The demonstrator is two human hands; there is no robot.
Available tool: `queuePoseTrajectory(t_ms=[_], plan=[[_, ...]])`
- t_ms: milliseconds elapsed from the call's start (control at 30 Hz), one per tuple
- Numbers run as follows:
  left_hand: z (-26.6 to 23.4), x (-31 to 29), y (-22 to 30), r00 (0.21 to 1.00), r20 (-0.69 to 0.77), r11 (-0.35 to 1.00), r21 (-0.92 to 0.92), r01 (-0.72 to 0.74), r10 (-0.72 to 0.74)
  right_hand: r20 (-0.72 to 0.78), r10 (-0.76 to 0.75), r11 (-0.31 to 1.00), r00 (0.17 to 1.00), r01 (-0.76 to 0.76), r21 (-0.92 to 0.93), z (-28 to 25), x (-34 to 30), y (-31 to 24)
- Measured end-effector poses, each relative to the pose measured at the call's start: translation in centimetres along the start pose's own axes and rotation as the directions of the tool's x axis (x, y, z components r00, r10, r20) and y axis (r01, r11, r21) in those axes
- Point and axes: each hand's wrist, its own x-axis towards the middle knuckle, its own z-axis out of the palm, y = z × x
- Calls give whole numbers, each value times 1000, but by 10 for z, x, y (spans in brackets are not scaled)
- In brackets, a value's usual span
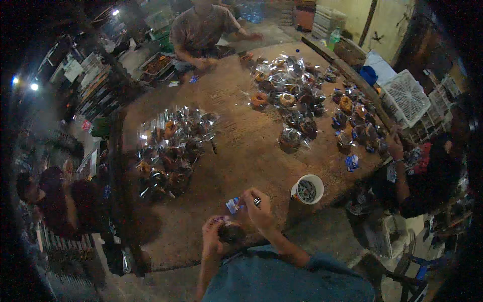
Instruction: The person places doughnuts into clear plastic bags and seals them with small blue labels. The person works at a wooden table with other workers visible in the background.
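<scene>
At the near edge of the table, my left hand (pixel 213 235) is closed round a wrapped doughnut (pixel 232 232), dark brown, with a purplish patch at the top of its wrapping. My right hand (pixel 259 210) is just above and to the right of it. Its fingers curl round a small dark tool with a shiny end (pixel 257 201), perhaps a stapler; its kind is too small to make out. Right beside those fingertips lie blue-and-white paper labels (pixel 233 205). Between the two hands there is a narrow gap.
A white tub (pixel 314 196) with grey bits inside stands to my right. Wrapped doughnuts form piles at left (pixel 173 151), far middle (pixel 289 95) and right (pixel 357 121). More blue labels (pixel 351 162) lie near the right edge. Co-workers sit across (pixel 206 30), left (pixel 55 201) and right (pixel 427 176).
</scene>
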Motion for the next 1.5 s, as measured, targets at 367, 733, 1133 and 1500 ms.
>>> queuePoseTrajectory(t_ms=[367,733,1133,1500], plan=[[95,92,55,977,165,988,47,-147,137,101,441,884,892,-451,124,-115,81,-44],[322,238,13,278,872,-94,342,-935,402,205,248,962,947,-265,60,-137,61,-27],[245,203,-19,754,621,-221,783,-581,215,94,269,956,958,-254,-145,-147,39,-36],[122,102,69,876,308,799,376,-470,371,75,202,940,977,-171,-296,-97,25,-6]])
